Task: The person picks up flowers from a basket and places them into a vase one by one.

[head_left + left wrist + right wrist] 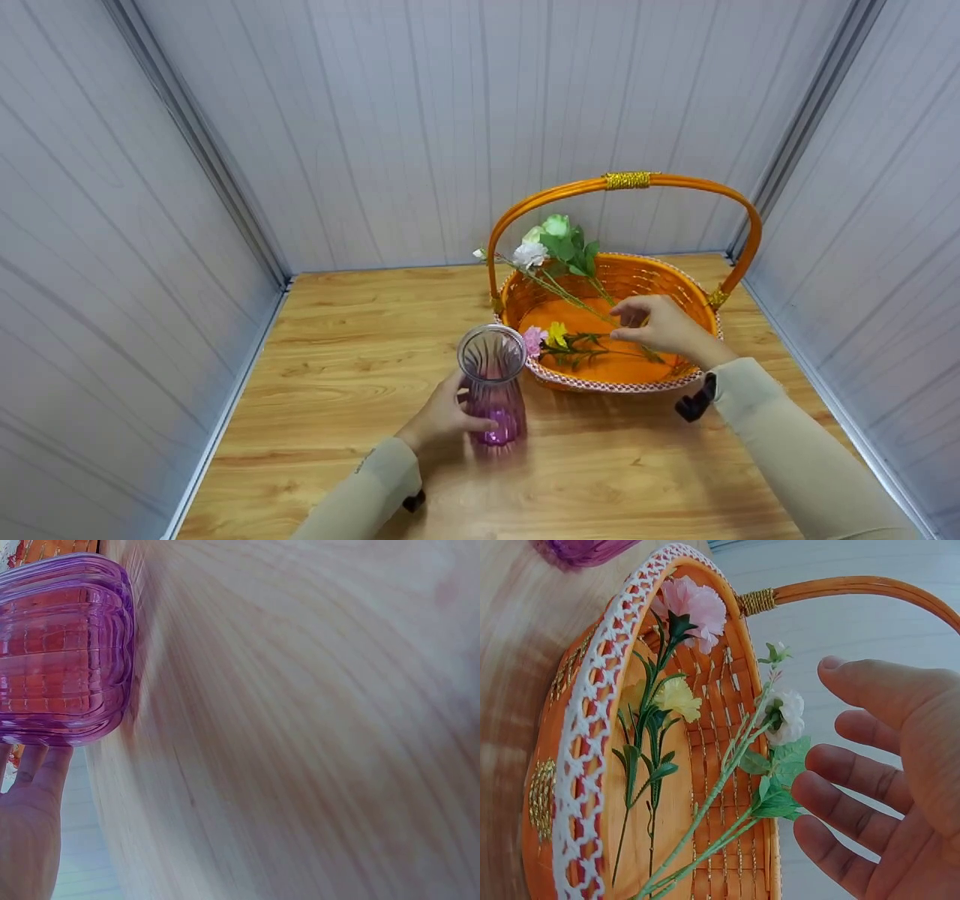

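Observation:
A clear glass vase, tinted purple towards its base, stands upright on the table in front of the basket. My left hand holds it low on its left side, thumb across the front; in the left wrist view its fingers are against the glass. Over the orange woven basket, my right hand hovers with parted fingers and nothing in them. Inside the basket lie a pink flower and a yellow flower. A white flower and pale green roses lean out over its back-left rim.
The basket's tall handle arches above the flowers and the right hand's area. Pale panel walls enclose the wooden table at the back and both sides.

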The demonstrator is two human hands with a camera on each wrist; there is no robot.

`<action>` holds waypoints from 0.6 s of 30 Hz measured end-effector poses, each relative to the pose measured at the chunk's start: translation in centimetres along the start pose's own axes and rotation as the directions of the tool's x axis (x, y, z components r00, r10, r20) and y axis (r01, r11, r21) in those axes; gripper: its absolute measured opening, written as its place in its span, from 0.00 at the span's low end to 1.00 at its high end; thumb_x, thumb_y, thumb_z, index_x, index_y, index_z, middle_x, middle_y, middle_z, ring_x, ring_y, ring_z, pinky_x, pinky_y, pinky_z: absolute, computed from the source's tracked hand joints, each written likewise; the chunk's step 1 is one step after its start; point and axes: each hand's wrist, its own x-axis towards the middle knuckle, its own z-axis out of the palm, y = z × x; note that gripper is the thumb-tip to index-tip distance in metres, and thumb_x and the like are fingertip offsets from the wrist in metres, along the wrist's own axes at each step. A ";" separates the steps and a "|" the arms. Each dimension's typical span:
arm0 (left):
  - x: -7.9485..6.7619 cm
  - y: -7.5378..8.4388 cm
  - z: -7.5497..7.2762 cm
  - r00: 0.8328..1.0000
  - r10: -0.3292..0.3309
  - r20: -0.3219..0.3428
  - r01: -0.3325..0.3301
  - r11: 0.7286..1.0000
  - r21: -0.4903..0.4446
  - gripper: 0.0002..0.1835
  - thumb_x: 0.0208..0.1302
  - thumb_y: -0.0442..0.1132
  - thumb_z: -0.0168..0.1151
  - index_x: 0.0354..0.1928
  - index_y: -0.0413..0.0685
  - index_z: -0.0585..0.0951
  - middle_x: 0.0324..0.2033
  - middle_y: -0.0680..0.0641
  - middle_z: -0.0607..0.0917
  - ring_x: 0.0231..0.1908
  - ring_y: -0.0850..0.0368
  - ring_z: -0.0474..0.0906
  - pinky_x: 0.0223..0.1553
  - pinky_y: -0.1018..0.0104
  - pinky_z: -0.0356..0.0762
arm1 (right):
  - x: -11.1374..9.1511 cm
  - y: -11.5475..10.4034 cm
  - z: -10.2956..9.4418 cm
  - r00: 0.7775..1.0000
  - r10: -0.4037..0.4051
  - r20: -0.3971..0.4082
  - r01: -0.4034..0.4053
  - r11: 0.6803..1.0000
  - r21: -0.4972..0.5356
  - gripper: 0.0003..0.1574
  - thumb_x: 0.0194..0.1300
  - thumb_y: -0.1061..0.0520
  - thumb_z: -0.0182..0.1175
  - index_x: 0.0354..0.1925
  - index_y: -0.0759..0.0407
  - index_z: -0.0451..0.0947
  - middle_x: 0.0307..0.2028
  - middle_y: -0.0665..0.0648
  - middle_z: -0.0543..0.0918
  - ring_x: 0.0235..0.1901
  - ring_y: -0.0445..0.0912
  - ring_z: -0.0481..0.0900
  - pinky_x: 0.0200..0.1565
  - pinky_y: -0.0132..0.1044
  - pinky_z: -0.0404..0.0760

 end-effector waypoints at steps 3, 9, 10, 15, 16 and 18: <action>-0.1 0.1 0.1 1.000 -0.017 -0.001 0.017 1.000 0.002 0.60 0.47 0.42 0.90 0.82 0.62 0.65 0.73 0.47 0.77 0.74 0.42 0.73 0.77 0.35 0.71 | 0.1 0.1 -0.2 1.000 -0.003 0.014 0.003 1.000 -0.005 0.22 0.73 0.55 0.72 0.60 0.63 0.85 0.43 0.58 0.88 0.41 0.47 0.82 0.45 0.38 0.84; -0.1 0.2 0.0 1.000 -0.029 0.002 0.029 1.000 0.004 0.59 0.46 0.43 0.90 0.81 0.64 0.66 0.72 0.49 0.78 0.73 0.44 0.74 0.77 0.36 0.72 | 0.7 0.6 -0.5 1.000 -0.002 0.029 0.002 1.000 -0.030 0.26 0.74 0.54 0.71 0.64 0.63 0.83 0.49 0.62 0.88 0.45 0.51 0.85 0.49 0.49 0.88; -0.1 0.3 0.0 1.000 -0.027 0.002 0.027 1.000 0.003 0.60 0.46 0.43 0.90 0.81 0.64 0.66 0.72 0.49 0.78 0.73 0.44 0.74 0.77 0.36 0.72 | 0.8 0.7 -0.6 0.999 -0.002 0.032 0.003 0.999 -0.033 0.26 0.74 0.54 0.71 0.65 0.64 0.82 0.50 0.63 0.88 0.46 0.52 0.86 0.51 0.52 0.89; -0.1 0.3 0.0 1.000 -0.030 -0.001 0.030 1.000 -0.003 0.60 0.45 0.42 0.91 0.81 0.67 0.66 0.72 0.50 0.78 0.73 0.45 0.74 0.78 0.36 0.71 | 1.4 1.1 -0.9 0.999 0.018 0.044 -0.016 0.999 -0.037 0.28 0.74 0.54 0.71 0.67 0.64 0.81 0.54 0.65 0.88 0.47 0.56 0.87 0.53 0.59 0.89; -0.1 0.3 0.0 0.999 -0.034 -0.003 0.033 0.999 -0.007 0.60 0.46 0.42 0.90 0.81 0.67 0.66 0.72 0.50 0.78 0.73 0.45 0.74 0.77 0.36 0.72 | 1.5 1.2 -0.9 0.999 0.024 0.046 -0.022 0.999 -0.036 0.28 0.74 0.54 0.71 0.67 0.64 0.81 0.54 0.65 0.87 0.47 0.56 0.87 0.53 0.59 0.89; -0.1 0.2 0.0 0.999 -0.042 -0.007 0.042 0.999 -0.011 0.59 0.46 0.41 0.90 0.80 0.66 0.67 0.71 0.49 0.78 0.72 0.44 0.74 0.77 0.36 0.72 | 1.9 1.4 -1.0 0.999 0.027 0.047 -0.025 0.999 -0.034 0.29 0.74 0.55 0.71 0.67 0.64 0.81 0.54 0.65 0.87 0.48 0.57 0.87 0.53 0.59 0.89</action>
